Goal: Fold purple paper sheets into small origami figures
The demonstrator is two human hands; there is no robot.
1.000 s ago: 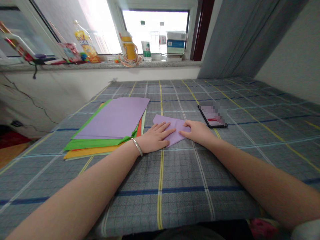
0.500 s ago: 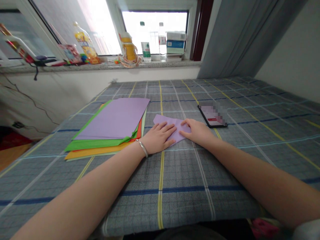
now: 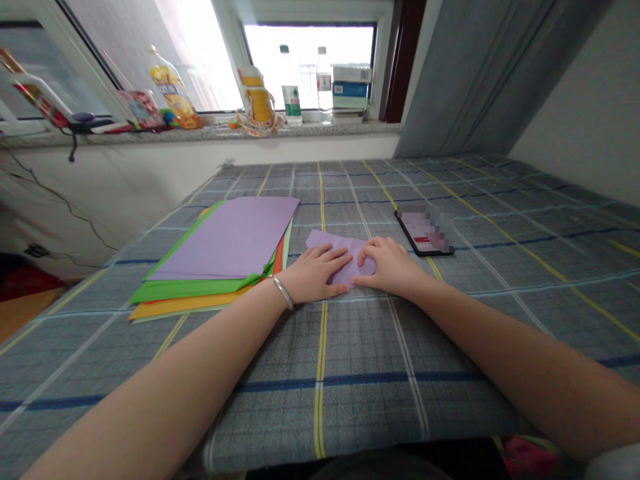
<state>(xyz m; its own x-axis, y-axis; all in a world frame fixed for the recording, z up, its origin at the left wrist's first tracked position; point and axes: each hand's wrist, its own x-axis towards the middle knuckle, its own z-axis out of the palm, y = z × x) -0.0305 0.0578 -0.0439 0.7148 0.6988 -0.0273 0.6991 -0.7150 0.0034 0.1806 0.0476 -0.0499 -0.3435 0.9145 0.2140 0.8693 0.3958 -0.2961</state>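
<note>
Pressing the purple paper [image 3: 343,275] against the plaid cloth [image 3: 360,420], between the sheet stack [image 3: 225,240] and the phone [image 3: 416,231]. Seemingly partway through folding: creased already, with more folds apparently left. Holding the left hand [image 3: 310,275] palm down, with released, outspread fingers; arching the right hand [image 3: 393,265] opposite, with bent fingers and thumb, impossible to tell whether grasping or merely touching.
</note>
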